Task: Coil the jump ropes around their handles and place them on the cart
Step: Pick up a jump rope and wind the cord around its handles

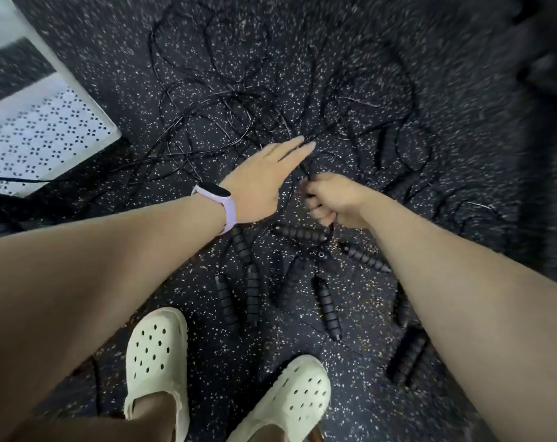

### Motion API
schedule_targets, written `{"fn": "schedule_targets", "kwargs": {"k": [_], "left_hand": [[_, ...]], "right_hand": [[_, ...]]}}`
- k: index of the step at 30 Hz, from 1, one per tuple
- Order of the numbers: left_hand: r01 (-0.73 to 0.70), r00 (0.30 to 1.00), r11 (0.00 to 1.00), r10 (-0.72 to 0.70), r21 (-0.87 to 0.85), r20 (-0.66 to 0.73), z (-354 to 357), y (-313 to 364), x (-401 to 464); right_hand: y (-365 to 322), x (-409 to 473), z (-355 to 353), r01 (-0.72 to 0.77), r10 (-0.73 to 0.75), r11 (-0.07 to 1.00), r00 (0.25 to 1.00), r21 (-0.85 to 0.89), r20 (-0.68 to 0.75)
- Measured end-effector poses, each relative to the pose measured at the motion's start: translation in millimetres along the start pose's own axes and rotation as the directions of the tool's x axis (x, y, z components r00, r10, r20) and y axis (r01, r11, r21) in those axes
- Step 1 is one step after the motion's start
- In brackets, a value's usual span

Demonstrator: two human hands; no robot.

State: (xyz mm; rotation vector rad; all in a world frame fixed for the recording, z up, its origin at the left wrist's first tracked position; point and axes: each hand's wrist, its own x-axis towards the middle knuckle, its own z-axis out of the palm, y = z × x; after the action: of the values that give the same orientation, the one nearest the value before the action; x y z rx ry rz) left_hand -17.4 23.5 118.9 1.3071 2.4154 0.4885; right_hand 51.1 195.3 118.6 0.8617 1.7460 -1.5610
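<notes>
Two hands: left hand (264, 180) flat, right hand (331, 200) gripping rope (307, 173); cart (44, 135) bare.

Speckled matt floor (398, 59); ribbed, perhaps foam handles (326, 309); perforated clogs (156, 349).

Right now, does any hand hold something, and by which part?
The right hand grips a black jump rope by its cord; whether it also holds a handle cannot be told. The left hand is flat with straight fingers and holds nothing.
</notes>
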Motion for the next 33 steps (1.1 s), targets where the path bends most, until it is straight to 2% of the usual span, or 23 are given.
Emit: {"fn": "schedule_targets", "kwargs": {"k": [3, 6, 9, 13, 18, 23, 25, 29, 33], "left_hand": [[-0.171, 0.982, 0.967, 0.183, 0.187, -0.047, -32, 28, 1], [-0.213, 0.969, 0.963, 0.230, 0.164, -0.091, -70, 58, -4], [-0.167, 0.972, 0.973, 0.190, 0.160, -0.138, -114, 83, -15], [-0.105, 0.982, 0.969, 0.137, 0.223, -0.134, -178, 114, -37], [-0.156, 0.939, 0.932, 0.243, 0.326, -0.244, -264, 153, -68], [-0.121, 0.870, 0.882, 0.315, 0.456, -0.379, -342, 189, -114], [-0.089, 0.828, 0.892, 0.314, 0.442, -0.466, -364, 193, -131], [-0.011, 0.779, 0.947, 0.210, 0.322, -0.591, -389, 180, -150], [0.038, 0.641, 0.984, 0.108, 0.172, -0.760, -400, 173, -160]], "right_hand": [[-29, -48, -6, 0.055, -0.051, 0.996, 0.997, -0.067, 0.062], [-55, -99, -5, 0.153, -0.146, 0.978, 0.988, -0.142, 0.056], [-80, -148, -9, 0.240, -0.234, 0.962, 0.971, -0.133, 0.055], [-118, -216, -10, 0.394, -0.397, 0.898, 0.918, -0.195, 0.027], [-159, -300, -1, 0.561, -0.578, 0.799, 0.816, -0.217, -0.020], [-189, -372, 15, 0.658, -0.690, 0.713, 0.720, -0.241, -0.076], [-191, -394, 21, 0.668, -0.708, 0.696, 0.699, -0.264, -0.097], [-176, -406, 32, 0.691, -0.753, 0.640, 0.652, -0.336, -0.095], [-149, -408, 47, 0.700, -0.794, 0.592, 0.590, -0.398, -0.144]]}}
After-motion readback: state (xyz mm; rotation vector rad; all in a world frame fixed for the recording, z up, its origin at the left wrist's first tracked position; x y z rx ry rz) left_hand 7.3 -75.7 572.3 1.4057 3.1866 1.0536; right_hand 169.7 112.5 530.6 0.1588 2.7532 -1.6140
